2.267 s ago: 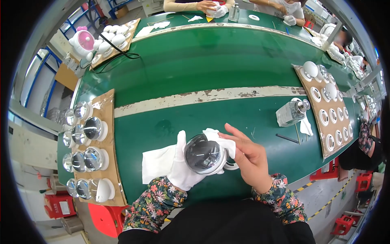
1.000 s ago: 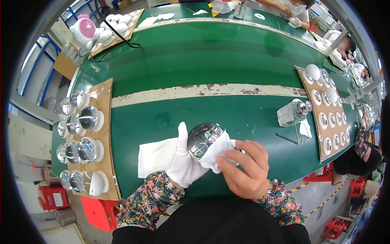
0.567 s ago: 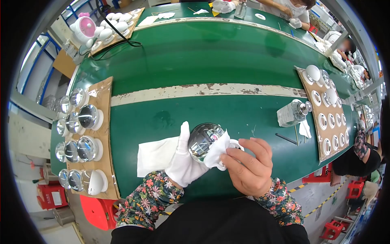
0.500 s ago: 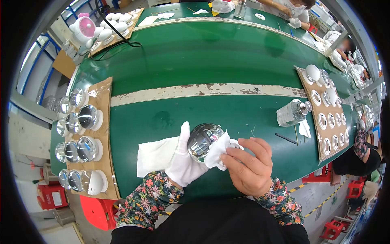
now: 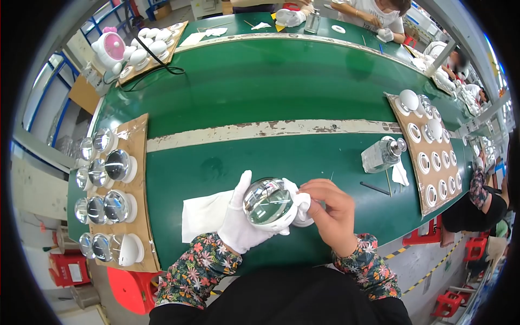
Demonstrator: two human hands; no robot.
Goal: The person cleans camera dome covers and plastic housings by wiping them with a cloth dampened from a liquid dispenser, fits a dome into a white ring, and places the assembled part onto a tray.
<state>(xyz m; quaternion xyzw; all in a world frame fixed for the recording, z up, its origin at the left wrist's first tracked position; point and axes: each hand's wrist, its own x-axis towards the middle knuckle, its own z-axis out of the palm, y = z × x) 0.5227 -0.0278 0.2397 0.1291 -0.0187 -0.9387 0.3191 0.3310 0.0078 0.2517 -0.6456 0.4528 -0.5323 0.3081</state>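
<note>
A clear, shiny sphere (image 5: 267,202) with a white rim rests in my left hand (image 5: 240,221), which wears a white glove; the thumb stands up along the sphere's left side. My right hand (image 5: 331,212), bare at the fingers, pinches a white cloth (image 5: 301,205) against the sphere's right side. Part of a white base (image 5: 304,219) shows beneath the cloth. Left of my gloved hand, a flat white cloth (image 5: 205,216) lies on the green table (image 5: 227,157).
At left, a cardboard sheet (image 5: 140,179) bears several clear spheres. A glass pump bottle (image 5: 379,156), a dark stick (image 5: 375,188) and a cardboard sheet (image 5: 420,181) with white rings are at right. Co-workers sit across the table; one wears a white shirt (image 5: 379,13).
The sphere has turned in my left hand, showing more white rim below. My right hand and its cloth have moved from the sphere's lower front to its right side. The camera view has shifted slightly.
</note>
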